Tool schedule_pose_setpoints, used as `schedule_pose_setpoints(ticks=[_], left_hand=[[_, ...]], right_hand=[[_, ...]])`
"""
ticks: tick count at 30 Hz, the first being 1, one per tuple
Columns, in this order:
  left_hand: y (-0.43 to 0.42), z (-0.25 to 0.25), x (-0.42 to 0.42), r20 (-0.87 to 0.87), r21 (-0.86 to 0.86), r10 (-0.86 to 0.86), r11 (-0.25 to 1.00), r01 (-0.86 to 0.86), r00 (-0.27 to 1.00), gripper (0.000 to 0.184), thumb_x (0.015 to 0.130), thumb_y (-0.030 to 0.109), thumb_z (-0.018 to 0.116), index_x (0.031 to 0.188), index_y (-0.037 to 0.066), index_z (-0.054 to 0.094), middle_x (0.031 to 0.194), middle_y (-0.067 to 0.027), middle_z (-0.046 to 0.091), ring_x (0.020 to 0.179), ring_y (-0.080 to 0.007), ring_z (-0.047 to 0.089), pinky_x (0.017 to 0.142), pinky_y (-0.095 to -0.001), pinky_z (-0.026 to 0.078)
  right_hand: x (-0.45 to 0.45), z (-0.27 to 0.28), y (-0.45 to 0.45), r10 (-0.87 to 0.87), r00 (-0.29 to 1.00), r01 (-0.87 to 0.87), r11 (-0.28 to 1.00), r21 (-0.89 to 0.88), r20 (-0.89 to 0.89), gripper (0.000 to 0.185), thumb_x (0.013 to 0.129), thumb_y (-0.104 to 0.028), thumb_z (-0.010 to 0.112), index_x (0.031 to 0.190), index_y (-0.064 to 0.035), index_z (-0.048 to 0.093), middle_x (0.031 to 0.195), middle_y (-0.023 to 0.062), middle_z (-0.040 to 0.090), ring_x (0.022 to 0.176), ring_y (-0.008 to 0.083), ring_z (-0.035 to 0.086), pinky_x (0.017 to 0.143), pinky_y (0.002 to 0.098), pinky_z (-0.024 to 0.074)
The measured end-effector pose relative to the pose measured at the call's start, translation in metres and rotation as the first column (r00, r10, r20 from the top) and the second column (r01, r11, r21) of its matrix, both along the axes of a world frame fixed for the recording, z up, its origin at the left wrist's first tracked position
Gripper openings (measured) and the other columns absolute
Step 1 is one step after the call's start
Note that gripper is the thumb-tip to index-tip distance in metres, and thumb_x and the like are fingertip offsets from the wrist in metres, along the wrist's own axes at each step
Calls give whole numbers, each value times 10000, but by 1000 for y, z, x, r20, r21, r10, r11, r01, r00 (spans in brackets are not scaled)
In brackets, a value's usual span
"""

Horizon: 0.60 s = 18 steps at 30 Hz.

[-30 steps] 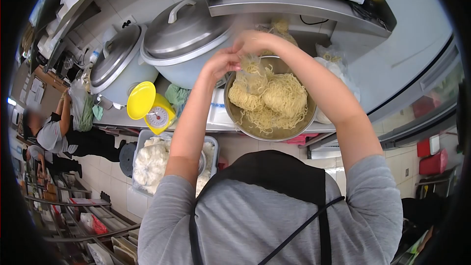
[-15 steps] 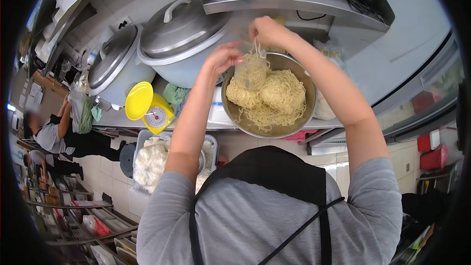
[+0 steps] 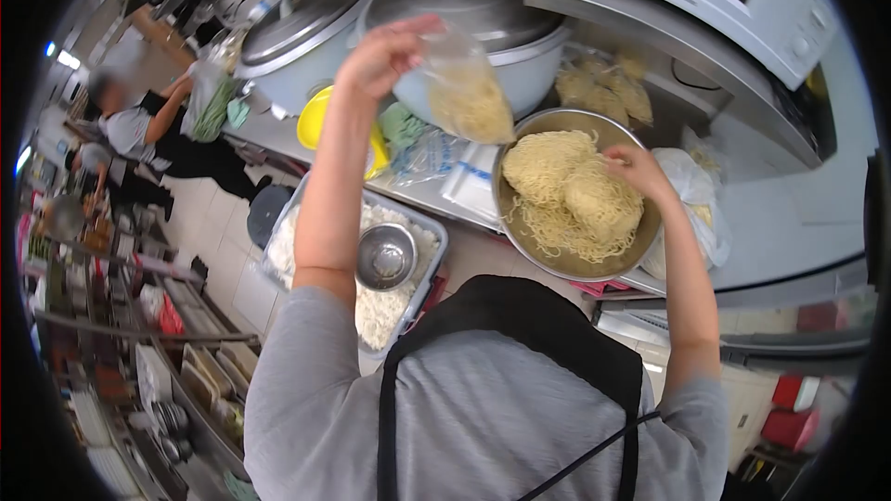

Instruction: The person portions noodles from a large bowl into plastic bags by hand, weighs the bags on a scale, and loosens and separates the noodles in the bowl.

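My left hand [image 3: 382,57] is raised over the counter, its fingers closed on the top of a clear plastic bag [image 3: 469,93] with noodles inside. The bag hangs tilted in front of a large lidded pot, to the left of a metal bowl [image 3: 608,266]. Loose yellow noodles [image 3: 594,204] lie heaped in that bowl. At the upper right of the heap, my right hand [image 3: 639,173] has its fingers bent together on some noodles; the fingertips are small and partly hidden.
Two big lidded pots [image 3: 464,5] stand behind. Filled noodle bags [image 3: 603,88] lie beyond the bowl, under a shelf with a microwave [image 3: 705,0]. A yellow scale [image 3: 376,153] is left of the bowl. Below sits a tub [image 3: 436,255] holding a steel bowl [image 3: 386,257]. Co-workers [image 3: 139,130] stand far left.
The noodle bag has gone from above the bowl to its left, carried by my left hand. My right hand has left the bag and come down to the noodles. The view has shifted.
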<state>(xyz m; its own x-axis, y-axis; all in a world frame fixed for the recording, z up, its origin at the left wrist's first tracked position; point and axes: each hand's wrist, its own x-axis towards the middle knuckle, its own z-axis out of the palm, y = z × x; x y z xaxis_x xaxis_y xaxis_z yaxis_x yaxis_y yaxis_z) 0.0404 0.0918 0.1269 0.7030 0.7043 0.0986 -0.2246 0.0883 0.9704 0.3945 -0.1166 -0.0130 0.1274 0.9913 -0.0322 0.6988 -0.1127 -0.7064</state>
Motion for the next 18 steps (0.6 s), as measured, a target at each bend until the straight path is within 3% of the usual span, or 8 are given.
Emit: schedule_pose_setpoints(ticks=[3,6,8,9,11,13,18], left_hand=[[25,21,-41,-112,161,302,946,-283,947,440,732,-61,464,1172,-76,472,1087,-120,575,672,-59,474,626,-176,413],[69,18,-82,-184,217,430,895,-390,884,385,753,-38,488,1136,-63,512,990,-105,608,669,-72,496,639,-178,430],[90,9,-104,-144,307,636,757,-577,758,312,768,-12,519,1075,-49,564,890,-81,618,640,-86,517,634,-189,454],[91,-1,-111,-152,306,638,757,-578,755,312,768,-12,519,1075,-49,564,890,-81,618,640,-86,517,634,-189,454],[93,-24,-124,-111,470,770,597,-650,628,274,774,2,535,1039,-36,592,807,-60,606,607,-94,527,618,-212,476],[96,-61,-141,-102,554,789,551,-624,605,272,770,5,541,1033,-34,598,800,-48,597,598,-86,520,587,-216,467],[51,-106,-151,-122,416,705,675,-609,699,287,758,5,548,1039,-27,596,784,-38,587,566,-87,511,560,-205,454]], right_hand=[[-8,-37,-15,-33,997,26,994,102,69,353,747,-236,643,1034,-41,581,1017,146,584,944,256,557,826,328,421],[-19,-37,-19,-114,993,110,986,128,25,375,748,-237,643,1057,-39,565,1062,162,555,1003,284,525,855,335,404],[-20,-39,-19,-104,994,100,984,145,26,369,752,-236,641,1055,-39,566,1057,160,556,1004,285,524,855,336,404],[-19,-39,-20,-101,994,94,981,169,35,364,755,-235,639,1052,-38,567,1052,159,558,1006,286,524,854,337,405],[-20,-40,-20,-95,995,88,983,161,37,352,763,-236,634,1051,-44,570,1068,156,552,1011,289,519,862,337,401],[-21,-41,-22,-116,992,105,975,196,49,345,771,-239,628,1054,-50,569,1077,147,549,1016,288,517,872,333,394],[-22,-48,-23,-119,991,103,971,214,61,344,778,-238,623,1065,-58,565,1082,138,549,1029,286,512,882,329,386]])
